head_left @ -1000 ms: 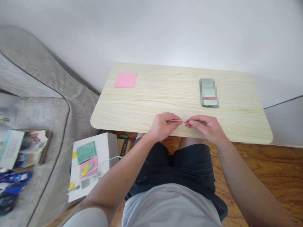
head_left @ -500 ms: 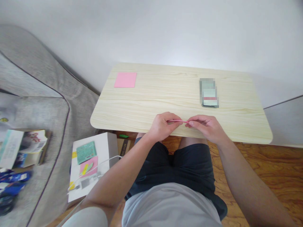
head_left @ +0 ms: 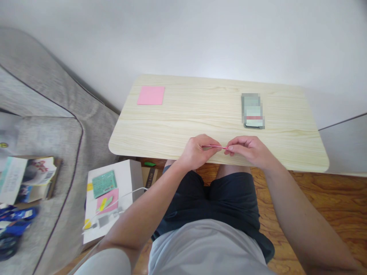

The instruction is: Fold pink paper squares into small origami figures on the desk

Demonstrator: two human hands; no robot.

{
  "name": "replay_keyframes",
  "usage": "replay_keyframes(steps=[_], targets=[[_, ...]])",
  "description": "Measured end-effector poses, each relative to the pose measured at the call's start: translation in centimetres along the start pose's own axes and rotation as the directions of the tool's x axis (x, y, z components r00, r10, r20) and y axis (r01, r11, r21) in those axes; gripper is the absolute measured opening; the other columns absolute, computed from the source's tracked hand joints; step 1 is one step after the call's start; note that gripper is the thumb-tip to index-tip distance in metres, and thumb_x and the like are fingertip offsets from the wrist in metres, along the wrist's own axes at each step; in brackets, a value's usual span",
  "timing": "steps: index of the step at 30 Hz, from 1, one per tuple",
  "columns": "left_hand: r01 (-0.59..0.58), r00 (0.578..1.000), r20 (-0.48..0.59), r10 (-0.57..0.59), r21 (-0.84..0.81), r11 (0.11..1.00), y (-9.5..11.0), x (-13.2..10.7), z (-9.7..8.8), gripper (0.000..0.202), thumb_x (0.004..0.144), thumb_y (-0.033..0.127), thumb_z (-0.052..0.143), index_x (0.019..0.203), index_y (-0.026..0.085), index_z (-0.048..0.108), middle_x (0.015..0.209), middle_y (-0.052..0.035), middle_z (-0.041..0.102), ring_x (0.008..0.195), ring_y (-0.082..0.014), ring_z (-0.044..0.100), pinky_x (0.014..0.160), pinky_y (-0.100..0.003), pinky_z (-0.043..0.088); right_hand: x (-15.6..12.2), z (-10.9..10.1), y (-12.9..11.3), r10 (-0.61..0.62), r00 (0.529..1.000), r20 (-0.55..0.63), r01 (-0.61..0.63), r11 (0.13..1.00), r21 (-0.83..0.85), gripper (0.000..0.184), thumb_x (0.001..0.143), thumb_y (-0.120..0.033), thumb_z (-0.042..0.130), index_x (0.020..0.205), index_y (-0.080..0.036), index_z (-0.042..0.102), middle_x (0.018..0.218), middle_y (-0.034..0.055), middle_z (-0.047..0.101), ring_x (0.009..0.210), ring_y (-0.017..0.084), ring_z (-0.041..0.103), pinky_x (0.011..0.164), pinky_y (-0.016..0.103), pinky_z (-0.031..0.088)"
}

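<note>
on the far left, the grey sofa (head_left: 43,114) carries one pile of printed boxes or books (head_left: 27,177) and, nearer, one blue thing (head_left: 14,225) too blurred to name. right of the sofa one white box (head_left: 129,175) stands on the floor. its lid is shut, so its inside is hidden. on the lid lie one green card (head_left: 104,184), one pink slip (head_left: 110,198) and one white cable (head_left: 134,192).

above the box is the pale wood surface (head_left: 186,122). one pink pad (head_left: 151,95) lies flat at its far left corner, well apart from everything else.

at the middle of the near edge the two hands meet. the left hand (head_left: 197,151) has its fingers (head_left: 213,149) curled and pressed together, pinching the left end of one thin pink paper (head_left: 215,146). the paper is seen edge-on, a narrow line running level between the hands just over the near edge. whether it touches the wood cannot be told. the right hand (head_left: 249,149) pinches the paper's right end between its fingertips (head_left: 229,149), the other fingers folded in.

beyond the right hand, one phone (head_left: 252,111) lies flat, its screen blurred. brown wooden floor (head_left: 315,198) shows on the near right.
</note>
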State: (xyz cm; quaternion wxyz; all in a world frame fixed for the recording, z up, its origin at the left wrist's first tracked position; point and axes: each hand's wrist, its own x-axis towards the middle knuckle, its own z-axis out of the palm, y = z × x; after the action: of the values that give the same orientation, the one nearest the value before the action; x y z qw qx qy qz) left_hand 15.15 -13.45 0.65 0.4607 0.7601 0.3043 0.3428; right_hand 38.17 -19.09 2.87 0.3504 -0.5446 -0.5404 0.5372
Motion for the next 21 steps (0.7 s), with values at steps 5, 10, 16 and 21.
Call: replay_keyframes(steps=[5, 10, 16, 21], targets=[[-0.030, 1.000, 0.001, 0.030, 0.011, 1.000, -0.04, 0.01, 0.04, 0.011, 0.091, 0.029, 0.073, 0.092, 0.022, 0.081, 0.092, -0.0052, 0.078, 0.091, -0.0190, 0.069, 0.085, -0.033, 0.054, 0.25, -0.41, -0.77, 0.049, 0.998, 0.035, -0.047, 0.998, -0.040, 0.020, 0.085, -0.040, 0.077, 0.085, -0.020, 0.078, 0.085, 0.0047, 0.080, 0.064, 0.016, 0.068, 0.066, 0.030, 0.055], [-0.060, 0.998, 0.029, 0.059, 0.031, 0.998, -0.10, 0.06, 0.03, 0.010, 0.091, 0.028, 0.073, 0.091, 0.021, 0.081, 0.090, -0.0053, 0.079, 0.089, -0.0192, 0.069, 0.086, -0.033, 0.053, 0.45, -0.81, -1.10, 0.101, 0.984, 0.148, -0.089, 0.992, -0.085, 0.020, 0.086, -0.040, 0.075, 0.087, -0.020, 0.080, 0.080, 0.0040, 0.079, 0.059, 0.016, 0.069, 0.054, 0.027, 0.050], [-0.042, 0.999, 0.010, 0.042, 0.032, 0.999, -0.20, 0.02, 0.19, 0.008, 0.090, 0.026, 0.074, 0.089, 0.021, 0.081, 0.089, -0.0045, 0.078, 0.088, -0.0182, 0.070, 0.082, -0.031, 0.054, 0.43, -0.78, -1.13, 0.116, 0.977, 0.180, -0.106, 0.992, -0.062, 0.019, 0.083, -0.040, 0.078, 0.089, -0.022, 0.080, 0.080, 0.0029, 0.079, 0.067, 0.016, 0.069, 0.061, 0.027, 0.053], [-0.023, 1.000, -0.005, 0.024, 0.050, 0.998, -0.08, -0.05, 0.27, 0.007, 0.088, 0.025, 0.075, 0.089, 0.021, 0.081, 0.088, -0.0041, 0.078, 0.085, -0.0172, 0.070, 0.079, -0.030, 0.054, -0.01, -0.13, -1.06, 0.102, 0.992, 0.074, -0.099, 0.994, -0.050, 0.017, 0.084, -0.038, 0.077, 0.085, -0.021, 0.077, 0.082, 0.0036, 0.078, 0.067, 0.015, 0.069, 0.064, 0.027, 0.054]])
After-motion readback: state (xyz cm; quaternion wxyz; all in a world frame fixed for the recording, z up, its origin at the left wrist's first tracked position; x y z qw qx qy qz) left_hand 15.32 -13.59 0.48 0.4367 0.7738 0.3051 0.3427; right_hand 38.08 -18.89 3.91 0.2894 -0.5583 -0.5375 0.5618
